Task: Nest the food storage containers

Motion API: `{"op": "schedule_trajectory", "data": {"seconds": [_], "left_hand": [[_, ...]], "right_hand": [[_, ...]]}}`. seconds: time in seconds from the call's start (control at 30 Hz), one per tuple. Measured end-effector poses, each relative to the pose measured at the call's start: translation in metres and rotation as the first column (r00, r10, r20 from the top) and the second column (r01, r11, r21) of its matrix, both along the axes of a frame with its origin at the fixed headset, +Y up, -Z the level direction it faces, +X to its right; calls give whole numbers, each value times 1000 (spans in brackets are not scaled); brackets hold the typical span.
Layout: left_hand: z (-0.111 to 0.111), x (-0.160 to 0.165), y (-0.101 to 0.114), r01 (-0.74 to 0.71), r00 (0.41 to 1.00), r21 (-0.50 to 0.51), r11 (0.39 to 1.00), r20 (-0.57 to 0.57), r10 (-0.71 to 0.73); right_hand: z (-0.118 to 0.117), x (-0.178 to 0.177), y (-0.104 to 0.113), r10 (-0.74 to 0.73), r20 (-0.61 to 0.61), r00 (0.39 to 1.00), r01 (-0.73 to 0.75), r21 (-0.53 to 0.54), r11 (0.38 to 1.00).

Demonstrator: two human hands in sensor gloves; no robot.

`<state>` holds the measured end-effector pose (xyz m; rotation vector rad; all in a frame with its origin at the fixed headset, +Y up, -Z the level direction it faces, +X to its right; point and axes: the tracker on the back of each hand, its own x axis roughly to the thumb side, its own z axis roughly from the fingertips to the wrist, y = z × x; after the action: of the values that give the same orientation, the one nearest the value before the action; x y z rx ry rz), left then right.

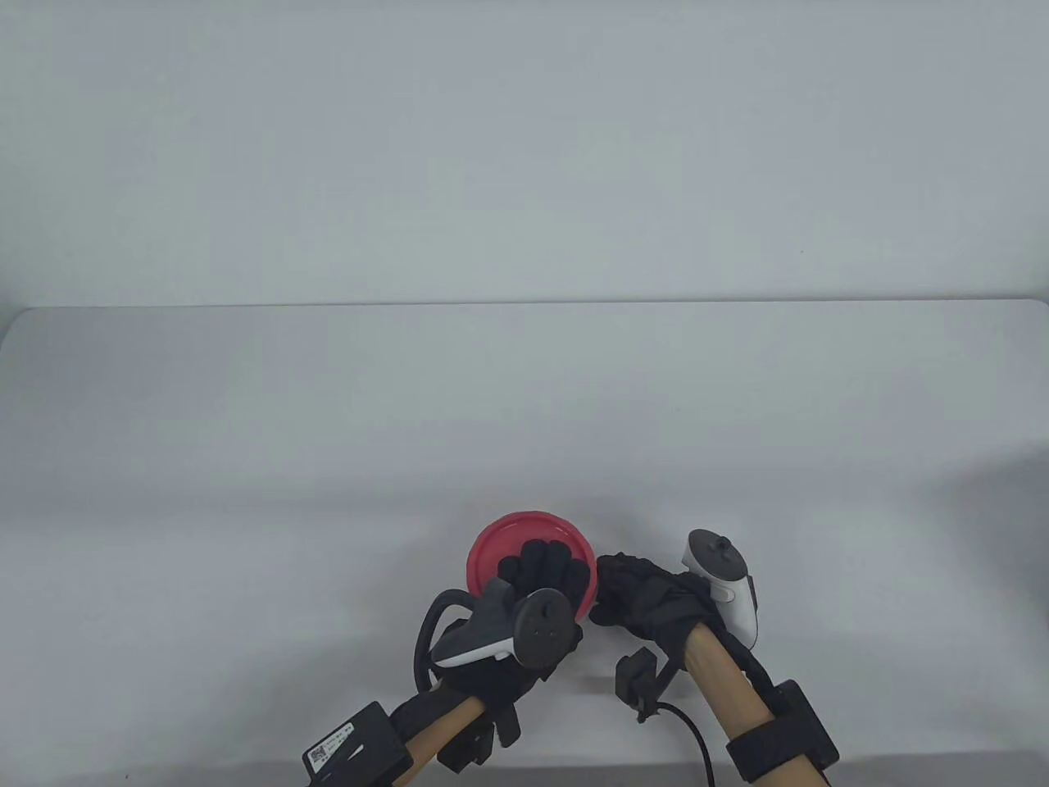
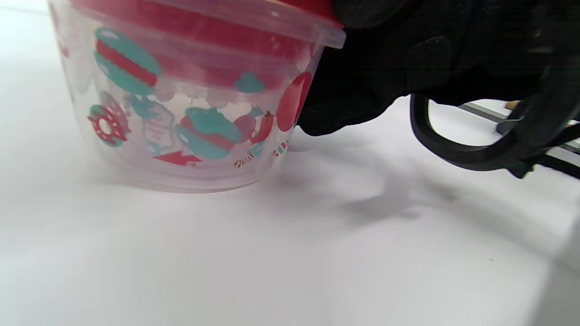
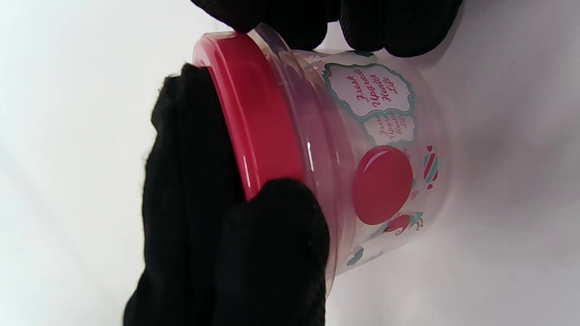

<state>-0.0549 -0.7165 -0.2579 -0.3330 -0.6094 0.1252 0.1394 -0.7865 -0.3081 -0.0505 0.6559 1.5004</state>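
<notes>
A clear round container [image 3: 385, 136] with printed food pictures stands on the white table [image 1: 524, 410] near its front edge. A red lid [image 1: 512, 545] sits on top of it. My left hand [image 1: 549, 574] lies over the lid, and in the right wrist view its fingers [image 3: 226, 235] wrap over the lid's edge [image 3: 263, 122]. My right hand [image 1: 623, 594] is at the container's right side, fingertips [image 3: 398, 27] on the wall just under the rim. The left wrist view shows the container [image 2: 181, 127] resting flat on the table, with a gloved hand [image 2: 385, 68] against its side.
The table's front edge [image 1: 574, 766] runs just behind my wrists. A black cable loop [image 2: 453, 154] hangs near the container's right side. A plain white wall [image 1: 524, 147] rises behind the table.
</notes>
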Motion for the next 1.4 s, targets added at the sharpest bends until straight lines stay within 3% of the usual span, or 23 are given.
{"op": "schedule_trajectory", "data": {"seconds": [0.33, 0.5, 0.6, 0.67, 0.73, 0.87, 0.9, 1.0, 1.03, 1.1, 1.13, 1.27, 1.4], "left_hand": [[-4, -10, 4, -21, 996, -54, 998, 86, 25], [-3, -12, 6, 2, 998, -24, 1000, 59, -1], [-7, -24, 17, -99, 995, 23, 995, -14, 99], [-11, -39, 29, -177, 980, 65, 982, -85, 182], [-15, -55, 41, -206, 960, 123, 971, -166, 225], [-26, -99, 64, -150, 904, 253, 956, -356, 236], [-27, -106, 65, -155, 891, 252, 955, -382, 246], [-33, -136, 58, -232, 810, 229, 945, -493, 318], [-35, -146, 51, -247, 780, 225, 942, -531, 331], [-38, -159, 36, -253, 740, 209, 945, -587, 328], [-40, -165, 26, -242, 720, 187, 952, -623, 305], [-46, -180, 5, -162, 697, 92, 982, -694, 181], [-46, -184, 1, -245, 679, 107, 964, -691, 249]], "right_hand": [[1, 1, 0, 6, 17, 1000, -6, 1, 1000], [-1, 3, -1, 1, -47, 999, -2, -11, 1000], [-1, 8, 7, 110, 0, 994, -110, 73, 991], [-3, 16, 20, 270, 97, 958, -284, 191, 939], [-4, 26, 35, 404, 184, 896, -443, 303, 844], [-4, 50, 65, 548, 389, 741, -672, 447, 590], [-4, 54, 68, 564, 416, 714, -700, 461, 546], [-4, 63, 77, 638, 508, 579, -801, 502, 328], [-4, 64, 77, 661, 534, 527, -826, 505, 251], [-5, 63, 76, 696, 551, 461, -845, 513, 153], [-6, 62, 74, 717, 546, 432, -848, 517, 118], [-8, 56, 65, 770, 484, 416, -835, 538, 113], [-9, 55, 63, 784, 473, 403, -836, 539, 105]]}}
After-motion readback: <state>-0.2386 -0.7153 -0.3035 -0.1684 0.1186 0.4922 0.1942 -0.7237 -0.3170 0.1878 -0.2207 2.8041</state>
